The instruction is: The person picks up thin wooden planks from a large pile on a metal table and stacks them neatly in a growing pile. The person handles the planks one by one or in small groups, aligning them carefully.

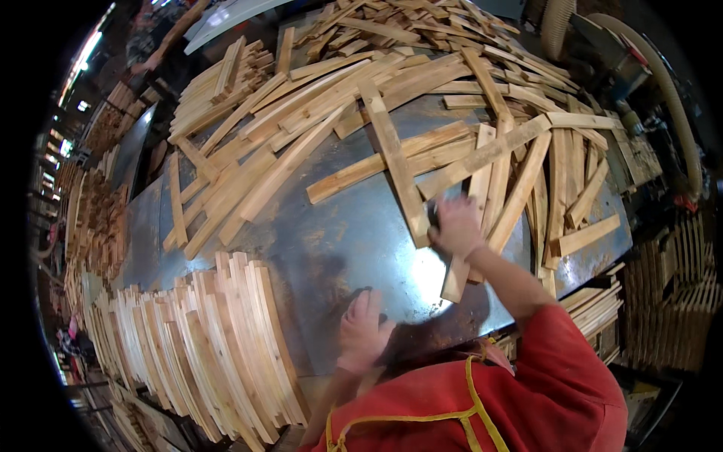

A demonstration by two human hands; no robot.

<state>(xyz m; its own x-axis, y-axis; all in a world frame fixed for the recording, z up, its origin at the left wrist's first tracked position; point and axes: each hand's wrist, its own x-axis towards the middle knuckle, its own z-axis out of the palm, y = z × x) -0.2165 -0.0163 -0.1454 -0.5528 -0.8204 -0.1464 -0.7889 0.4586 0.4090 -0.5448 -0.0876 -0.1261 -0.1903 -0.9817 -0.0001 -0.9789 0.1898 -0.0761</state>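
My right hand (456,226) reaches out over the loose wooden strips. It lies next to the lower end of a long strip (393,154) and over a narrower strip (455,280) that points toward me. Its fingers are smeared, with something dark by the fingertips, so a grip cannot be made out. Nearer to me, above the metal tabletop (301,264), my left hand (364,328) has its thumb apart from the fingers and shows nothing held. Dark patches border its fingertips. To its left stands a tidy row of pale strips (218,339), set side by side.
A tangled heap of strips (407,30) covers the far side. More strips (260,173) lie crosswise at the left and others (557,188) at the right. A ribbed hose (681,128) hangs at the far right. Another person's arm (175,34) shows at the upper left.
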